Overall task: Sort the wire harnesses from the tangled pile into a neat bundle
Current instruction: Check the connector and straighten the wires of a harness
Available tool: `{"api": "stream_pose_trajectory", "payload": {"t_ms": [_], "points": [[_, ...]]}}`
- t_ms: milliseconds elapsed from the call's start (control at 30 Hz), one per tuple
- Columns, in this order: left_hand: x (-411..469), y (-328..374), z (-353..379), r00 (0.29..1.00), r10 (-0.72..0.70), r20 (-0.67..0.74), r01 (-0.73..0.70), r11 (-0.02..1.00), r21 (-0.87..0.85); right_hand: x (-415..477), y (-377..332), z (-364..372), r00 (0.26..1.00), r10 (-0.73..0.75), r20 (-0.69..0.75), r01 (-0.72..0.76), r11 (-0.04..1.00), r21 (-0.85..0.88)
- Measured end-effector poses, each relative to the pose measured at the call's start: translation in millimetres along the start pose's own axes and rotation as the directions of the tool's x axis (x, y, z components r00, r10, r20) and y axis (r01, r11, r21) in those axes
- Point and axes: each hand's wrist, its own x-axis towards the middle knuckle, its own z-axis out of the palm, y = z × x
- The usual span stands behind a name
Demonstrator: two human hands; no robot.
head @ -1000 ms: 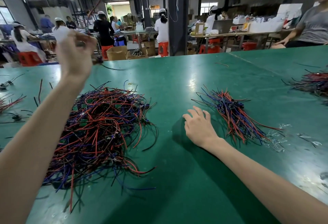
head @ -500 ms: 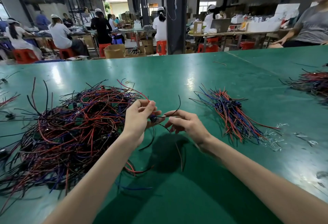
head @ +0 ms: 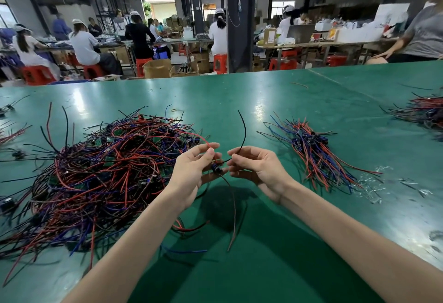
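Note:
A big tangled pile (head: 103,170) of red, blue and black wire harnesses covers the left of the green table (head: 239,101). To the right lies a smaller, lined-up bundle (head: 316,156) of the same harnesses. Between them, above the table, both hands hold one harness (head: 217,168) with a small dark part at its middle. My left hand (head: 194,173) pinches its red wire and the dark part. My right hand (head: 256,168) pinches the black wire, which curves up and away. A brownish wire hangs down from the part to the table.
Another heap of wires (head: 424,111) lies at the far right edge. Scraps of clear plastic (head: 374,182) sit right of the bundle. Loose wires and small parts (head: 12,132) lie at the far left. Beyond the table, seated workers and red stools (head: 36,73).
My left hand came down from high over the pile to the table's middle with a harness. My right hand rose from the table and took hold of the black wire.

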Motion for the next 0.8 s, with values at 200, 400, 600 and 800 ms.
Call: {"api": "stream_pose_trajectory", "payload": {"t_ms": [200, 400, 600, 800], "points": [[-1.7, -2.3, 5.7, 0.994, -0.058, 0.089, 0.065, 0.995, -0.08, 0.7, -1.0, -2.0, 1.0, -0.01, -0.02, 0.01, 1.0, -0.008], [-0.8, 1.9, 5.0, 0.983, -0.122, 0.138, 0.138, 0.984, -0.112, 2.6, -2.9, -4.4, 0.999, -0.004, -0.051, 0.006, 0.999, 0.042], [-0.3, 2.5, 2.4, 0.987, -0.06, 0.149, 0.085, 0.982, -0.171, 4.5, -4.7, -5.3, 0.997, 0.009, -0.076, -0.002, 0.997, 0.083], [0.9, 0.0, 0.8, 0.974, -0.016, 0.224, 0.056, 0.983, -0.177, 5.0, -5.7, -6.4, 0.996, 0.013, -0.084, -0.006, 0.996, 0.085]]}}
